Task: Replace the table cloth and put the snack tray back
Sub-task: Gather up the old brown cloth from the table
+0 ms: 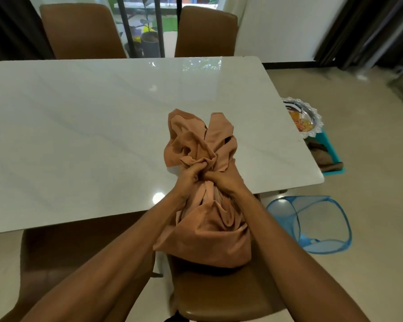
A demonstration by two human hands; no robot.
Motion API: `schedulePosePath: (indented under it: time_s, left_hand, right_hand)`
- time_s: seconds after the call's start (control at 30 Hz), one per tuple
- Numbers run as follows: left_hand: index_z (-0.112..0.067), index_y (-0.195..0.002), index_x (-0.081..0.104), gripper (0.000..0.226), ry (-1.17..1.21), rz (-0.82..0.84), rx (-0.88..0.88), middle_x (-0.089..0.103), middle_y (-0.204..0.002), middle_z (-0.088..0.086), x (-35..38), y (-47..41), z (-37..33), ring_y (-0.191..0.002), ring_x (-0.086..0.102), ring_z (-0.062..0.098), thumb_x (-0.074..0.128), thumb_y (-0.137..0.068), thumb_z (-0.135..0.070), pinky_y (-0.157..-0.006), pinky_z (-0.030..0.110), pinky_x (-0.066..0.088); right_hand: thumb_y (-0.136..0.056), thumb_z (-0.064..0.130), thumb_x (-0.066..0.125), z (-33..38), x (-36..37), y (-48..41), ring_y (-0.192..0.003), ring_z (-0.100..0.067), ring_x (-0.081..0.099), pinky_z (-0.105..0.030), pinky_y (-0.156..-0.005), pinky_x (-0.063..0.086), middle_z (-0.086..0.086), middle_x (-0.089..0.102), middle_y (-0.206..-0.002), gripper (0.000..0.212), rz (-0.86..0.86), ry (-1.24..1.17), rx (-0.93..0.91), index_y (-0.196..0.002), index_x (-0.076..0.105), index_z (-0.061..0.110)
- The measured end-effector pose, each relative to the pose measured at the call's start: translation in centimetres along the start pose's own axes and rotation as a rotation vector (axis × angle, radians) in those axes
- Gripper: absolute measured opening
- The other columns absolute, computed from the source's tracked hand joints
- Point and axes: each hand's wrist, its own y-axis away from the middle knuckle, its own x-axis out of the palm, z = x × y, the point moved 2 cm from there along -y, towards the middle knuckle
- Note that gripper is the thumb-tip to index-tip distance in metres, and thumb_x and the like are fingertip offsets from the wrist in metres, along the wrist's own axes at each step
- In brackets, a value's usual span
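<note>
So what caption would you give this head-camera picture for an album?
Both hands, left and right, grip a bunched tan cloth over the bare white table.

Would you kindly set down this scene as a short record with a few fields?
table: white, glossy, top bare
cloth: tan, bunched, over the near table edge
left hand: gripping the cloth
right hand: gripping the cloth
snack tray: silver, beyond the table's right edge, on a teal bin
mesh basket: blue, on the floor

Both hands (pixel 203 180) grip bunched cloth (pixel 205 205) above table (pixel 79 124).
</note>
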Motion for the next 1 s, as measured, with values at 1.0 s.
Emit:
schedulePosePath:
  time_s: [1.0]
  left_hand:
    - [-0.034, -0.144, 0.039, 0.068, -0.738, 0.514, -0.048, 0.046, -0.142, -0.003, 52.5, -0.7, 24.9, -0.125, 0.047, 0.014, 0.072, -0.086, -0.043, -0.103, 0.031, 0.041]
  right_hand:
    - [-0.04, 0.028, 0.085, -37.4, -52.1, 11.9, -0.111, -0.041, 0.065, -0.052, -0.1, 0.053, -0.025, 0.067, -0.126, 0.084, -0.407, -0.718, 0.529, -0.12, 0.069, 0.008]
